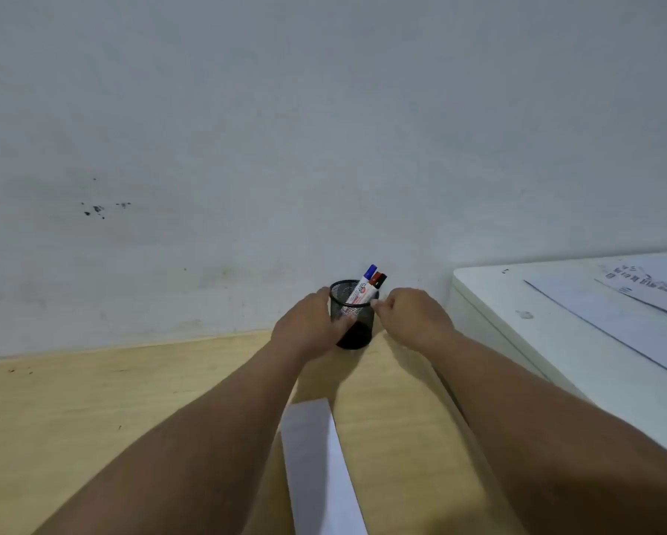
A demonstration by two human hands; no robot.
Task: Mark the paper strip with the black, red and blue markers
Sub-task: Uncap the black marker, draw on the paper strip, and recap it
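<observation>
A black mesh pen cup stands on the wooden desk close to the wall. Three markers lean in it: a blue-capped marker, a red-capped marker and a black-capped marker. My left hand wraps around the cup's left side. My right hand reaches the cup's right rim, its fingertips pinched just below the markers; whether they touch a marker I cannot tell. A white paper strip lies lengthwise on the desk between my forearms.
A white cabinet top rises at the right, with printed paper sheets on it. A pale wall with dark specks stands right behind the cup.
</observation>
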